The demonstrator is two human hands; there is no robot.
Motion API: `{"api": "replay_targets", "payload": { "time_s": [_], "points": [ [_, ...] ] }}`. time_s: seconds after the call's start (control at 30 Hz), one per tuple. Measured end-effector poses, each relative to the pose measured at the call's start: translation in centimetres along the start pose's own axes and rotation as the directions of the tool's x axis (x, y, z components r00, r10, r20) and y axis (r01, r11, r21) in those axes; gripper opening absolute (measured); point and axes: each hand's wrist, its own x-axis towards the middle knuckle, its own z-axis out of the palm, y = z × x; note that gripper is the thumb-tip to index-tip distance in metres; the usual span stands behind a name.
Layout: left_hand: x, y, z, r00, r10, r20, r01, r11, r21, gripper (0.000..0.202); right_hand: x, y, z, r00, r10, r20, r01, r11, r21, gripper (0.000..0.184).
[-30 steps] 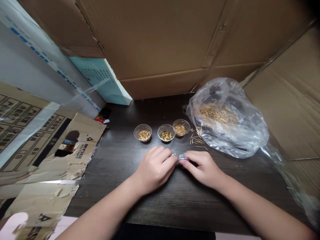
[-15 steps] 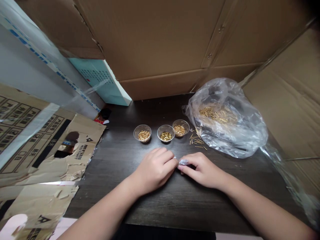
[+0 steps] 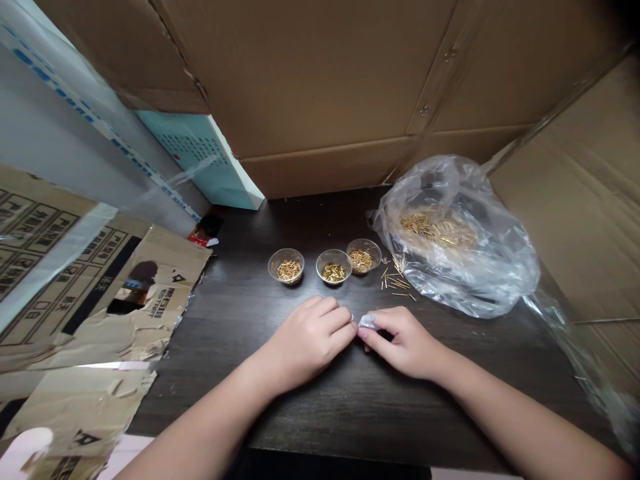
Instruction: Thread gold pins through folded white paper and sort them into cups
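My left hand [image 3: 317,337] is closed above the dark table, its fingertips bent down and hidden beneath the knuckles. My right hand [image 3: 403,340] pinches thumb against index finger, almost touching the left fingertips. A crumpled whitish-grey wrap [image 3: 368,322] shows at the right index fingertip; whether it is worn or held I cannot tell. A little of the same pale material peeks out by the left fingers. Anything small between the fingers is too hidden to name. Just beyond the hands stand three clear cups, a left one [image 3: 287,267], a middle one [image 3: 333,268] and a right one [image 3: 364,257], holding small brass-coloured pins.
A clear plastic bag [image 3: 470,280] of longer golden pins lies open at the right, with several loose pins [image 3: 397,283] beside it. Cardboard walls [image 3: 320,80] enclose the table [image 3: 320,413] behind and right. Torn printed cardboard [image 3: 165,300] and a pale blue box [image 3: 200,160] stand left.
Both hands stay close together in nearly the same place, with a slight shift of the right fingers. The whole view has moved very slightly.
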Motion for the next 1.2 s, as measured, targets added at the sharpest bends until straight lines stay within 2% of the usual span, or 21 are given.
{"api": "replay_targets", "payload": {
  "time_s": [0.17, 0.33, 0.47, 0.53, 0.57, 0.6, 0.67, 0.73, 0.8, 0.9, 0.93, 1.0, 1.2],
  "points": [
    [-0.1, -0.1, 0.1, 1.000, -0.009, -0.010, 0.009, 1.000, -0.020, 0.017, 0.0, 0.1, 0.1, 1.000, -0.022, -0.008, 0.022, 1.000, -0.002, 0.030],
    [-0.1, -0.5, -0.2, 0.994, -0.089, -0.069, 0.079, 0.987, -0.137, 0.008, -0.1, -0.1, 0.1, 0.994, -0.036, -0.100, 0.036, 0.999, 0.003, 0.030],
    [0.0, -1.2, -2.0, 0.961, -0.191, -0.199, 0.159, 0.974, -0.162, 0.007, -0.2, -0.2, -0.1, 0.979, -0.041, -0.201, 0.042, 0.999, 0.002, 0.030],
    [0.3, -1.9, -3.3, 0.945, -0.214, -0.246, 0.196, 0.976, -0.097, 0.007, -0.2, -0.1, -0.2, 0.973, -0.055, -0.223, 0.055, 0.998, -0.007, 0.031],
    [0.6, -2.4, -4.0, 0.950, -0.207, -0.235, 0.203, 0.978, -0.043, 0.007, -0.2, -0.1, -0.1, 0.972, -0.068, -0.227, 0.066, 0.998, -0.018, 0.031],
    [1.1, -3.0, -4.6, 0.963, -0.188, -0.193, 0.196, 0.980, 0.022, 0.008, -0.2, 0.0, -0.1, 0.970, -0.083, -0.227, 0.078, 0.996, -0.031, 0.030],
    [2.5, -4.3, -5.6, 0.991, -0.133, -0.006, 0.132, 0.978, 0.162, 0.014, -0.2, 0.3, -0.1, 0.969, -0.102, -0.226, 0.092, 0.994, -0.056, 0.030],
    [4.5, -5.5, -6.0, 0.979, -0.102, 0.174, 0.053, 0.962, 0.268, 0.016, -0.1, 0.6, -0.1, 0.967, -0.092, -0.237, 0.077, 0.995, -0.071, 0.030],
    [6.8, -6.4, -5.8, 0.934, -0.108, 0.341, -0.013, 0.943, 0.334, 0.013, 0.0, 1.0, -0.2, 0.962, -0.070, -0.262, 0.051, 0.995, -0.081, 0.032],
    [9.8, -6.8, -4.9, 0.814, -0.119, 0.569, -0.100, 0.935, 0.339, 0.012, 0.2, 1.5, -0.4, 0.949, -0.055, -0.311, 0.026, 0.995, -0.095, 0.034],
    [10.5, -6.8, -4.5, 0.779, -0.125, 0.614, -0.113, 0.936, 0.333, 0.012, 0.3, 1.6, -0.5, 0.943, -0.055, -0.328, 0.024, 0.995, -0.096, 0.035],
    [11.3, -6.8, -4.0, 0.748, -0.137, 0.650, -0.121, 0.934, 0.337, 0.010, 0.3, 1.8, -0.7, 0.933, -0.053, -0.356, 0.022, 0.996, -0.092, 0.035],
    [11.2, -6.4, -3.7, 0.762, -0.120, 0.636, -0.138, 0.930, 0.341, 0.011, 0.2, 2.0, -0.7, 0.931, -0.040, -0.363, 0.011, 0.997, -0.083, 0.035]
  ]
}}
